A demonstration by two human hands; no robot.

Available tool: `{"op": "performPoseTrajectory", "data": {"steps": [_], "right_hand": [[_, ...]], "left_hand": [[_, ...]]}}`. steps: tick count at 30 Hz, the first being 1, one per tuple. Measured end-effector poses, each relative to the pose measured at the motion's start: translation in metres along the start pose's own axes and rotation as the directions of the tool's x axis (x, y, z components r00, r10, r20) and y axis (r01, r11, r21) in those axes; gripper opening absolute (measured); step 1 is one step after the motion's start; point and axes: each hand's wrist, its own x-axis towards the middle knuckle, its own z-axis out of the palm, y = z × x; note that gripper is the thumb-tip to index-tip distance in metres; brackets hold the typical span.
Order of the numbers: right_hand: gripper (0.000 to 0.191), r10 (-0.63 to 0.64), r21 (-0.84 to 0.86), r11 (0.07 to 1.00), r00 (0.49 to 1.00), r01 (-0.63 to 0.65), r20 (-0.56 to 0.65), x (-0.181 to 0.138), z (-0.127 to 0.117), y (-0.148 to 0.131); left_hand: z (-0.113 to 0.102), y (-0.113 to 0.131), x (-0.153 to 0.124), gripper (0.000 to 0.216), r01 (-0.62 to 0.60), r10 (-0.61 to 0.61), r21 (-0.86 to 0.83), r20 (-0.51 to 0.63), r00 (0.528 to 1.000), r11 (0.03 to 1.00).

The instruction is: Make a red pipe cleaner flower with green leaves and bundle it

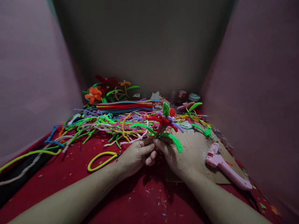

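A pipe cleaner flower [165,121] with red and purple petals and green leaves stands upright between my hands. My left hand [137,154] is closed, with thumb and forefinger pinched at the base of the stem. My right hand [170,153] also grips the stem just below the leaves, its thumb meeting the left one. The lower stem is hidden by my fingers. Beside my left wrist lies a yellow loop handle [102,161], its other end out of sight under the hand.
Loose coloured pipe cleaners [112,123] spread across the red cloth [70,177]. Behind them lies a bundle of straight ones [126,106], with an orange flower [93,95] at the left. A pink glue gun [227,169] rests on a board [195,149] at right. Jars [193,97] stand at the back.
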Motion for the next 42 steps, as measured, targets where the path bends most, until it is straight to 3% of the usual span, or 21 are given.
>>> {"op": "performPoseTrajectory", "data": {"steps": [5, 12, 18, 24, 26, 31, 35, 38, 42], "right_hand": [[0.025, 0.011, 0.038, 0.999, 0.999, -0.013, 0.037, 0.0, 0.002, -0.003], [0.021, 0.023, 0.107, 0.994, 0.997, -0.03, 0.068, -0.001, 0.003, -0.001], [0.019, -0.056, -0.094, 0.994, 0.998, 0.057, 0.007, 0.0, 0.001, -0.014], [0.019, -0.125, -0.179, 0.977, 0.991, 0.114, -0.054, -0.001, -0.004, -0.015], [0.02, -0.134, -0.131, 0.983, 0.99, 0.126, -0.054, 0.0, -0.005, -0.008], [0.014, -0.071, 0.213, 0.975, 0.998, 0.068, 0.002, 0.005, -0.005, 0.004], [0.011, -0.042, 0.311, 0.95, 0.996, 0.017, 0.075, 0.007, -0.006, 0.008], [0.013, -0.021, 0.292, 0.956, 0.999, 0.011, 0.033, 0.003, -0.005, -0.002], [0.028, -0.006, 0.148, 0.989, 1.0, 0.002, 0.024, -0.007, 0.002, -0.044]], "left_hand": [[0.0, 0.001, -0.001, 0.013, -0.01, 0.012, 0.049, -0.037, 0.999, 0.999], [0.002, 0.001, -0.001, 0.011, -0.002, 0.003, 0.006, -0.007, 1.0, 1.0], [0.001, 0.003, -0.002, 0.006, 0.02, -0.016, -0.093, 0.052, 0.999, 0.995], [-0.002, 0.006, -0.004, 0.012, 0.045, -0.028, -0.181, 0.098, 0.995, 0.982], [-0.002, 0.006, -0.005, 0.014, 0.048, -0.028, -0.196, 0.106, 0.994, 0.979], [-0.004, 0.007, -0.005, 0.019, 0.107, -0.064, -0.253, 0.172, 0.983, 0.961], [-0.005, 0.008, -0.006, 0.019, 0.146, -0.091, -0.257, 0.213, 0.973, 0.955], [-0.004, 0.009, -0.005, 0.02, 0.124, -0.087, -0.191, 0.195, 0.977, 0.974], [-0.004, 0.007, -0.003, 0.019, 0.023, -0.022, -0.005, 0.111, 0.994, 1.0]]}}
